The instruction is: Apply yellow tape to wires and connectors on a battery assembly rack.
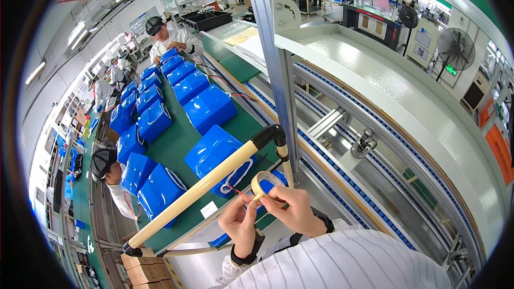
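Note:
A roll of pale yellow masking tape (pixel 256 186) is held up in front of me, just past the table's near end. My right hand (pixel 295 212) is closed on the roll, thumb and fingers pinching its lower side. Close beside it, my left hand (pixel 241 225) is also closed, its thumb and forefinger pressed together at the tape's lower left edge, where the free end seems to be. Beyond my hands lies a large blue-wrapped block (pixel 217 152), apparently a battery pack, with a white-edged end and a thin red wire. A cream tube rail (pixel 198 190) crosses in front of it.
Rows of similar blue blocks (pixel 155 120) cover the green table (pixel 179 139). One co-worker (pixel 171 43) handles blocks at the far end; another (pixel 110 174) is at the left. A metal post (pixel 270 59), grey shelf (pixel 385 75) and conveyor rails (pixel 342 174) stand to the right.

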`<move>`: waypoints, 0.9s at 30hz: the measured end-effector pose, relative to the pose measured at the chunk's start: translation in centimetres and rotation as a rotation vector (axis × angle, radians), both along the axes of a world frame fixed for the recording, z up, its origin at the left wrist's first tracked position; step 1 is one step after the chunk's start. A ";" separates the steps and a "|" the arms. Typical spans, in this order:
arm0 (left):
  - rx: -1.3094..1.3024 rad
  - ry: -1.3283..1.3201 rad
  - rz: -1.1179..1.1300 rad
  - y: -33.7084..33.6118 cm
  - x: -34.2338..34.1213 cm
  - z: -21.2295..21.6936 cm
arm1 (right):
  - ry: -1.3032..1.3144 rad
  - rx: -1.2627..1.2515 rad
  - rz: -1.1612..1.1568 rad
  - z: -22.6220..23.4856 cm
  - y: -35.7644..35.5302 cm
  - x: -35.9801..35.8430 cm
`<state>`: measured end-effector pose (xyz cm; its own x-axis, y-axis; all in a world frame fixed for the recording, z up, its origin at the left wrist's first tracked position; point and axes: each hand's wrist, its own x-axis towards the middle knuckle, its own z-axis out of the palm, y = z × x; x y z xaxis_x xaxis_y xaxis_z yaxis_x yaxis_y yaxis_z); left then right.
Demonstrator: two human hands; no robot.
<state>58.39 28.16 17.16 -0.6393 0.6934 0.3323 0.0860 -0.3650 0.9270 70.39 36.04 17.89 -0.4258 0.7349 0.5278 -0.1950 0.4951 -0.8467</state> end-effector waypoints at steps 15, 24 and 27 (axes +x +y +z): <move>0.032 -0.034 -0.117 0.2 -1.4 0.3 | 0.045 0.167 0.007 0.4 0.9 -1.4; 0.038 0.111 -0.184 0.4 -2.0 0.7 | -0.026 0.286 -0.029 0.0 1.3 -0.8; 0.001 0.287 -0.112 0.3 -2.0 0.6 | 0.012 0.257 -0.017 0.1 1.3 -0.7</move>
<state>56.34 28.51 17.78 -0.4389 0.7537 0.4892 0.3040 -0.3878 0.8702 69.64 37.31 18.02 -0.4068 0.5827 0.7035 -0.1942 0.6974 -0.6899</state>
